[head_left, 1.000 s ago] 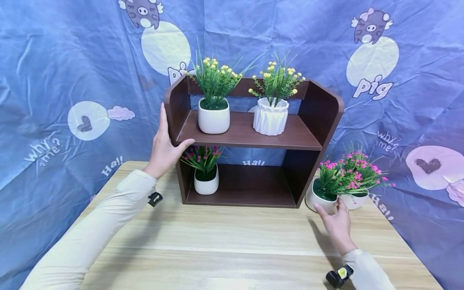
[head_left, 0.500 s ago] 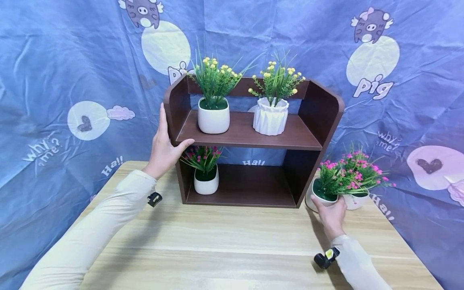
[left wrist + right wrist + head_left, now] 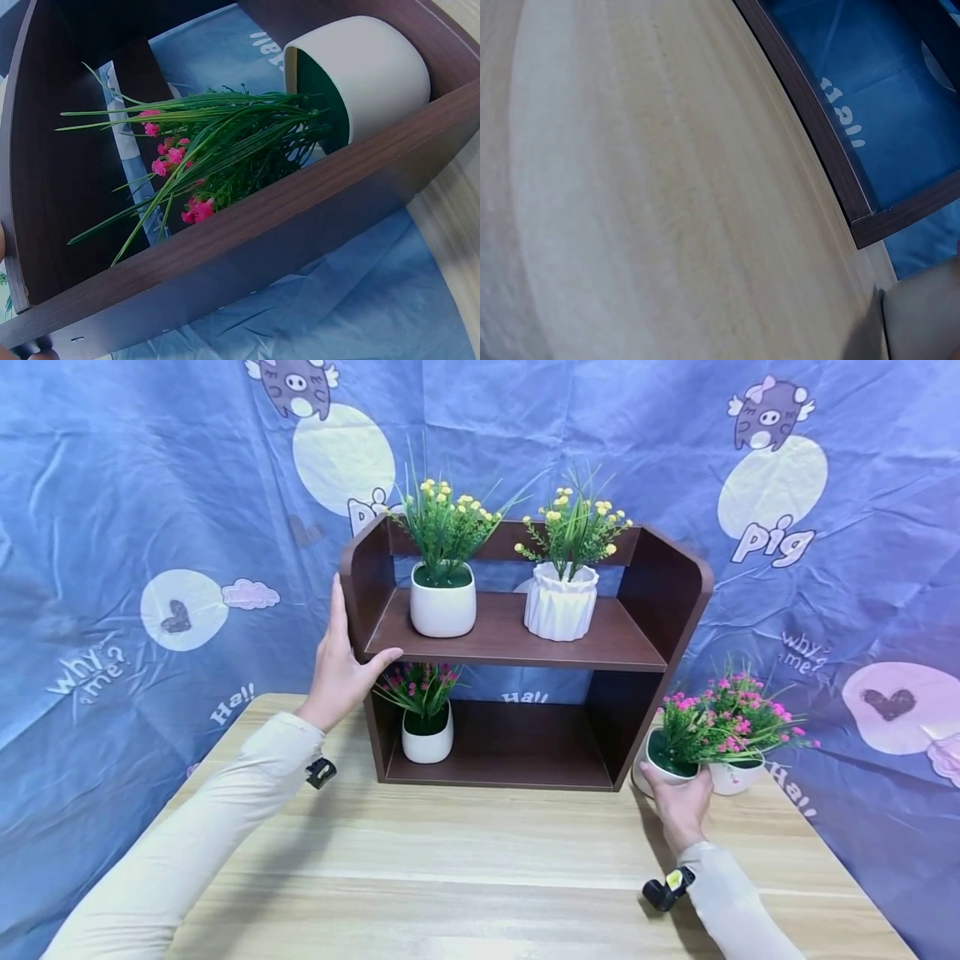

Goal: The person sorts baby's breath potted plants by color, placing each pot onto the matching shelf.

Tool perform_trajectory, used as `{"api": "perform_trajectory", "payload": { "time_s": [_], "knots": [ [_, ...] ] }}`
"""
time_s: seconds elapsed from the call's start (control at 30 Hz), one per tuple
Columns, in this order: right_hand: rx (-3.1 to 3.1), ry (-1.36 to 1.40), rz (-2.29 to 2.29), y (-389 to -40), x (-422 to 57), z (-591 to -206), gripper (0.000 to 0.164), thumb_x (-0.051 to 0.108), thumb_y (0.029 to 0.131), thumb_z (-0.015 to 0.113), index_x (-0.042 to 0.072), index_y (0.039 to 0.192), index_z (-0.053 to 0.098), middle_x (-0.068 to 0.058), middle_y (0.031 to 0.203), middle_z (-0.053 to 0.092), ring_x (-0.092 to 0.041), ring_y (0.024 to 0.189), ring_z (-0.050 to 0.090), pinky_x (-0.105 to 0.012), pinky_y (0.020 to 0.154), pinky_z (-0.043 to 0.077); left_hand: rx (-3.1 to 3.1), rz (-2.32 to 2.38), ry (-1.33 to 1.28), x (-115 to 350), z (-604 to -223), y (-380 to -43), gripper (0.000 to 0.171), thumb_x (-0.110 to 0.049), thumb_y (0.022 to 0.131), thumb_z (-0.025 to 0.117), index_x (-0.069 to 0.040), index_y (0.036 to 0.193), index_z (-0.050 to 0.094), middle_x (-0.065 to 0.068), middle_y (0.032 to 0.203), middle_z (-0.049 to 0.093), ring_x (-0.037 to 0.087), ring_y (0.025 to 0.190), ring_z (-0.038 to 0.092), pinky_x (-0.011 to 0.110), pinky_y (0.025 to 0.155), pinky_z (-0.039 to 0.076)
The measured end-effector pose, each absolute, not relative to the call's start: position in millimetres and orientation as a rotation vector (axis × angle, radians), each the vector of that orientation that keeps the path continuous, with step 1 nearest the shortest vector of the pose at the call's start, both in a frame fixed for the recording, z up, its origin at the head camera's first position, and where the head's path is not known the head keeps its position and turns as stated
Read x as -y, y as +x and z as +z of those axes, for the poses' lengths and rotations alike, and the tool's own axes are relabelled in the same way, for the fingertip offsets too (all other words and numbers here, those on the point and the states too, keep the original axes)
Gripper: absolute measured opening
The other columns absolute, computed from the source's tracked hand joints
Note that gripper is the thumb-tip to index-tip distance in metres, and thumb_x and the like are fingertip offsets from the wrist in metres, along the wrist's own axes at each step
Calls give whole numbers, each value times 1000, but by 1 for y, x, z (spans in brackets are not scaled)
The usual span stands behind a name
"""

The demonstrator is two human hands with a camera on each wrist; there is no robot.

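Observation:
In the head view, my left hand (image 3: 337, 672) holds the left side panel of a dark brown two-tier shelf (image 3: 517, 656), thumb across the front and fingers along the outside. My right hand (image 3: 682, 806) grips the front of a white potted plant (image 3: 667, 772) with pink flowers, right of the shelf. The fingers beyond that pot are partly hidden. A second pink-flowered potted plant (image 3: 738, 777) stands right behind it. Another potted plant (image 3: 427, 743) with pink flowers sits in the lower tier at the left; its pot (image 3: 375, 75) looks sideways in the left wrist view.
Two yellow-flowered plants stand on the upper tier, one in a smooth white pot (image 3: 442, 610), one in a pleated white pot (image 3: 561, 610). The shelf rests on a light wooden table (image 3: 450, 868). A blue printed cloth (image 3: 150, 510) hangs behind it.
My right hand has shifted left and forward, its thumb and fingers closing round the front pink-flowered plant's pot. My left hand and the shelf have stayed in place.

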State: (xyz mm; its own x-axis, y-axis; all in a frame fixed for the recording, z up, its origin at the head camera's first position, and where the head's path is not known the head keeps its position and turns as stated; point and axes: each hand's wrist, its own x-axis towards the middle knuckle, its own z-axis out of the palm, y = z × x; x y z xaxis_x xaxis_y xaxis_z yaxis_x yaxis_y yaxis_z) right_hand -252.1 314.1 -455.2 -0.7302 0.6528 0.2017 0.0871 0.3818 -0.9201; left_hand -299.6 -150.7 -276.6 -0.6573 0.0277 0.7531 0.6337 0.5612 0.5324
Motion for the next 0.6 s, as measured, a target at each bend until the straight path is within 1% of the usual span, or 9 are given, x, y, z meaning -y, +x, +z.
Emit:
{"api": "perform_trajectory", "payload": {
  "time_s": [0.17,0.4,0.6],
  "knots": [
    [2099,-650,1349,-251,-315,-455,95,16,75,81,-3,148,23,-29,143,37,-42,132,35,-46,113,23,2074,-1089,-541,151,-277,-300,114,-19,76,82,-18,156,1,3,159,18,25,140,30,47,112,28],
    [2092,-669,1380,-250,-315,-454,94,15,76,80,-4,148,23,-29,144,36,-41,133,33,-45,114,22,2074,-1084,-538,150,-276,-298,114,-20,77,82,-20,156,1,4,159,18,25,140,30,47,112,27],
    [2079,-661,1421,-247,-314,-453,93,14,77,80,-2,149,22,-28,146,35,-40,134,33,-44,115,21,2073,-1087,-541,151,-276,-299,113,-20,77,82,-19,156,1,3,159,19,26,140,31,47,111,28]
  ]
}}
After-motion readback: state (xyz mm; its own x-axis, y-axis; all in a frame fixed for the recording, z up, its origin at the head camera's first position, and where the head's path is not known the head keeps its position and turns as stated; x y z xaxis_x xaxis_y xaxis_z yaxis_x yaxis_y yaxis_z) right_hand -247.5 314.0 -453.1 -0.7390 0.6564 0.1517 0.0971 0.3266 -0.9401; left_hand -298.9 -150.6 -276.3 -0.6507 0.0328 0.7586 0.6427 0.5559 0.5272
